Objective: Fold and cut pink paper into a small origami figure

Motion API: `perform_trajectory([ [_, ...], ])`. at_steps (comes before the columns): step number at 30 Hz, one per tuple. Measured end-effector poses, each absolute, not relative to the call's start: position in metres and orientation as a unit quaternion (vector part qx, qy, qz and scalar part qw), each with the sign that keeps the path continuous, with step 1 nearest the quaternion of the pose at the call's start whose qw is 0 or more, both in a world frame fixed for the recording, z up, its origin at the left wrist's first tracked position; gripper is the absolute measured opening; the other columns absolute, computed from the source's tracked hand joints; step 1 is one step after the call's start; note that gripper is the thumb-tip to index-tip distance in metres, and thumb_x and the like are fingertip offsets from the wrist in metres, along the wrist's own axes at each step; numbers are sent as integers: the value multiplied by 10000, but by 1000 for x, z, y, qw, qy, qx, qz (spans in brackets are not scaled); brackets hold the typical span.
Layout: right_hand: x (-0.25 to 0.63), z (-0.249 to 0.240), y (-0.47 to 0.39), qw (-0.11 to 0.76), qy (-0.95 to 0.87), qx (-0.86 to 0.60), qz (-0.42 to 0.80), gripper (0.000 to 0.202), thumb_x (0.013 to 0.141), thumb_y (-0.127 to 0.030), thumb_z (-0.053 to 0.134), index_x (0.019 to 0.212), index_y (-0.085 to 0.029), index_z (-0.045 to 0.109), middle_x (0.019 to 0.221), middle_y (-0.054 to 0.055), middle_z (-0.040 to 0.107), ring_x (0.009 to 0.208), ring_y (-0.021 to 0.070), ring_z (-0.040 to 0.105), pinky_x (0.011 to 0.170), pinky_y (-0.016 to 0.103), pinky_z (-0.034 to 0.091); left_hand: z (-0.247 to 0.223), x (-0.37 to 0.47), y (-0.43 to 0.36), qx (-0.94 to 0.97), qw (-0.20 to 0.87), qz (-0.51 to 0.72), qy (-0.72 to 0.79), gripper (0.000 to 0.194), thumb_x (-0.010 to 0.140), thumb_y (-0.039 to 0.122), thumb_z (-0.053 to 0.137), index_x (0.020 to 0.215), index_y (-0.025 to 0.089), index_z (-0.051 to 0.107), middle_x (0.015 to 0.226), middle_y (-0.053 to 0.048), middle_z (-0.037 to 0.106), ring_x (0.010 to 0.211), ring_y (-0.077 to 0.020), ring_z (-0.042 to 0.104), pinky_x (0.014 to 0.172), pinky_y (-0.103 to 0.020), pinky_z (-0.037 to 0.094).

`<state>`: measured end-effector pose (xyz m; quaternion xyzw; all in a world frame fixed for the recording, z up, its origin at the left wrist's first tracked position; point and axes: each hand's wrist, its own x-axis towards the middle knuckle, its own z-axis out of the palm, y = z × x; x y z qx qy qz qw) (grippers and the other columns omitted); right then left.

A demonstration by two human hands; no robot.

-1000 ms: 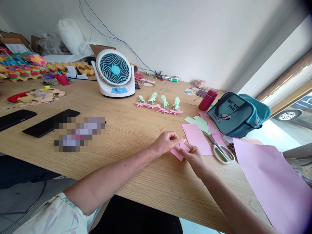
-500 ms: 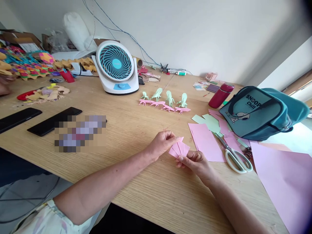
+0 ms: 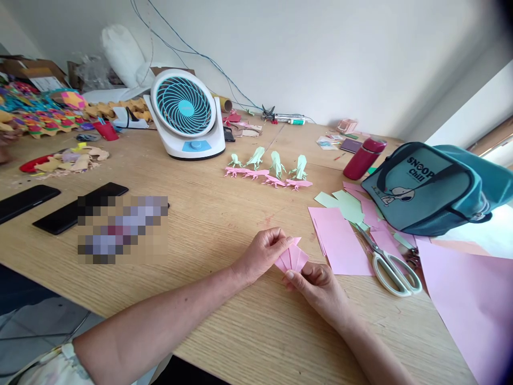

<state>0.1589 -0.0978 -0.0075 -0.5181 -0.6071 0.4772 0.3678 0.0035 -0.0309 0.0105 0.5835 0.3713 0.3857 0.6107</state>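
Note:
A small piece of folded pink paper (image 3: 292, 259), creased in a fan-like shape, is held above the table between both hands. My left hand (image 3: 267, 251) pinches its upper left side near a pointed tip. From the lower right, my right hand (image 3: 315, 280) grips the bottom edge, thumb in front and the other fingers partly hidden behind. To the right lie a stack of pink paper sheets (image 3: 340, 243) and white-handled scissors (image 3: 395, 270). Farther back stand several green folded-paper figures (image 3: 276, 164) behind a row of pink ones (image 3: 256, 174).
A white fan (image 3: 186, 115) stands at the back, with phones (image 3: 80, 208) on the left. At right are a red flask (image 3: 364, 159), green paper pieces (image 3: 348, 206), a teal bag (image 3: 420, 187) and a large pink sheet (image 3: 465, 299). Another person's hand (image 3: 5, 141) shows at far left.
Both hands and the folded paper sit slightly lower in view, as the whole scene has shifted a little. The grip of each hand looks much the same.

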Motion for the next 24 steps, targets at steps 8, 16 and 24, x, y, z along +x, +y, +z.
perform_trajectory([
  [8, 158, -12, -99, 376, -586, -506, 509, 415, 863, -500, 636, 628, -164, 700, 588, 32, 597, 572, 148, 486, 568, 273, 347, 12, 2, -34, 600, 622, 352, 360, 396, 843, 471, 608, 653, 179, 420, 595, 59, 408, 556, -84, 374, 534, -223, 310],
  [16, 153, -7, -101, 359, -622, -488, 496, 423, 875, -534, 595, 655, -177, 537, 615, -24, 412, 581, 117, 327, 546, 263, 253, 9, 0, -37, 699, 541, 322, 340, 438, 923, 468, 502, 624, 182, 358, 601, 56, 309, 587, -93, 309, 546, -238, 263],
  [24, 153, 6, -97, 418, -567, -483, 520, 491, 884, -604, 539, 623, -191, 481, 618, -21, 401, 598, 128, 328, 574, 253, 295, 8, -2, -39, 739, 502, 316, 320, 411, 938, 432, 475, 626, 171, 413, 590, 55, 347, 580, -89, 334, 540, -228, 265],
])
